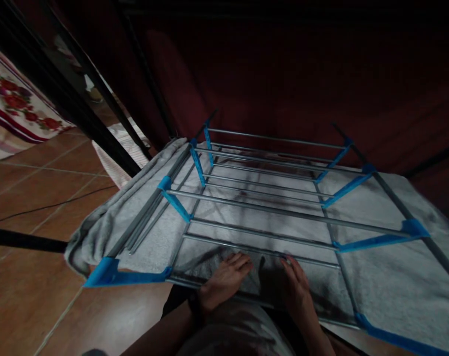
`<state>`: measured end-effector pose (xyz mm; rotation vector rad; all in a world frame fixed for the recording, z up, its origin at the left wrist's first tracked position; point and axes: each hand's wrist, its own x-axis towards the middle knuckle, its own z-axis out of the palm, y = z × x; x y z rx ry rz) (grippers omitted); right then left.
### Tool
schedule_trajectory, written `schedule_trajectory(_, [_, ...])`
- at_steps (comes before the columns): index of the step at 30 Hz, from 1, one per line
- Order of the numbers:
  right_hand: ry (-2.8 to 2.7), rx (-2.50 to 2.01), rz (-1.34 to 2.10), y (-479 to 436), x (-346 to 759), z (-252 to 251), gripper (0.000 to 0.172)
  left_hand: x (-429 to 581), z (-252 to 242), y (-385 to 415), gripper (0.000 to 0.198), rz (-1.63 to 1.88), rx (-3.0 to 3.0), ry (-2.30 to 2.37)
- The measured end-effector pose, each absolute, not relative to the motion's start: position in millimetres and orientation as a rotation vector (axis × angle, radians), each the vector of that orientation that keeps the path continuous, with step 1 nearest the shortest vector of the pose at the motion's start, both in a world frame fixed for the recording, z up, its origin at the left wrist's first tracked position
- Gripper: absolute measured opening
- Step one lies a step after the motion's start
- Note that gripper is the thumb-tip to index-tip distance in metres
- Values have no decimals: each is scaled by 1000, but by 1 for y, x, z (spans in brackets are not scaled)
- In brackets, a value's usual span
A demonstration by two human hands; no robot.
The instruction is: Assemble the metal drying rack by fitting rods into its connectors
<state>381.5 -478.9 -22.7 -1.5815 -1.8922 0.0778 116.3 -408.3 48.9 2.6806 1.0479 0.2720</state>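
Towel on the drying rack

Towel (243, 217), grey and nubbly, is lying spread under thin metal rods of a drying rack (269, 210) with blue plastic joints. Both hands, left hand (224, 279) and right hand (296, 284), are pressing flat, fingers released, on its near edge.

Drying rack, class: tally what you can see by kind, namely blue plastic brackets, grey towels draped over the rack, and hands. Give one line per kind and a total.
Blue plastic brackets: 10
Grey towels on the drying rack: at least 1; dim light hides any seams
Hands: 2, left hand and right hand, flat on the towel
Total: 13
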Motion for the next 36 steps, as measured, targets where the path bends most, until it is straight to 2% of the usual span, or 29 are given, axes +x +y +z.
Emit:
schedule_trajectory(6, [-1927,-1615,-24,-449,392,-29,53,116,43,-387,50,233,2586,1328])
schedule_trajectory(10, [-1946,-1684,-49,-433,383,-27,45,120,48,-376,52,134,2582,1328])
schedule_trajectory(15, [-1936,-1856,12,-425,365,-13,39,128,44,-364,46,50,2637,1246])
schedule_trajectory(22, [-1953,-1900,7,-423,367,12,28,136,29,-353,36,193,2611,1153])
schedule_trajectory(30, [-1932,-1838,-91,-416,380,45,35,126,42,-337,30,492,2681,1122])
schedule_trajectory(36, [-1903,-1832,-85,-404,389,60,39,123,51,-326,35,508,2697,1133])
